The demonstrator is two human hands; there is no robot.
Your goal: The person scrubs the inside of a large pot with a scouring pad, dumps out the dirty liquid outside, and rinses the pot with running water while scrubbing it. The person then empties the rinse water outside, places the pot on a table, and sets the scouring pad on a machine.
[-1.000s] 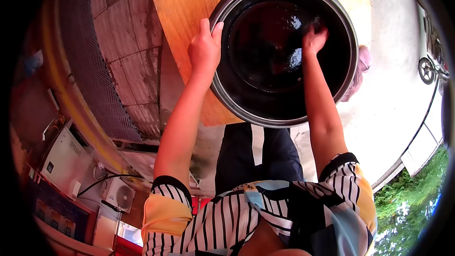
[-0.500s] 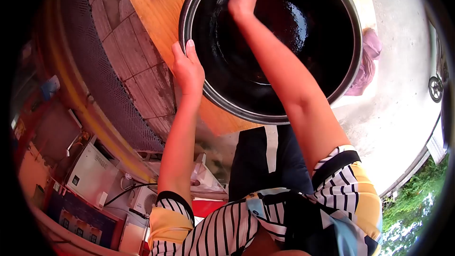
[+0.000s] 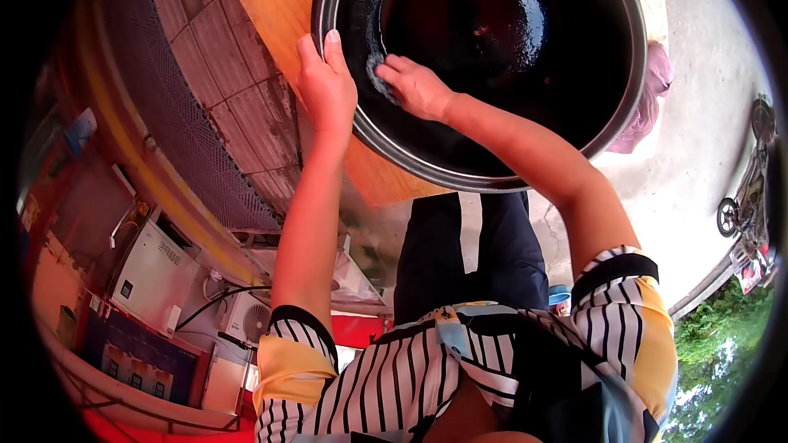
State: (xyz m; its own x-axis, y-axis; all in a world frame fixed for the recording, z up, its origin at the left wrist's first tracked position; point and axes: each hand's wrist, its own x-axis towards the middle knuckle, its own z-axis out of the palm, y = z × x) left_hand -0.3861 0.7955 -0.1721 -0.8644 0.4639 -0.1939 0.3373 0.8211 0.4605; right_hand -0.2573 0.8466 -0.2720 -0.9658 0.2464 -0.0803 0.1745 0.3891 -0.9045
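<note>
Our left hand [image 3: 327, 89] pinches a black pot [image 3: 639, 57] by its edge, our right hand [image 3: 417, 92] a scouring pad [image 3: 378, 79] inside — the fan unit [image 3: 246, 314] bears marks we can't read.

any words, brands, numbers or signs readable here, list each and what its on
None can be read with certainty:
White box: small dark label and other marks, too small to read.
Blue board: printed panels, too small and blurred.
Fan unit: small dark marking, too small to read.
Black pot: no lettering shows.
</note>
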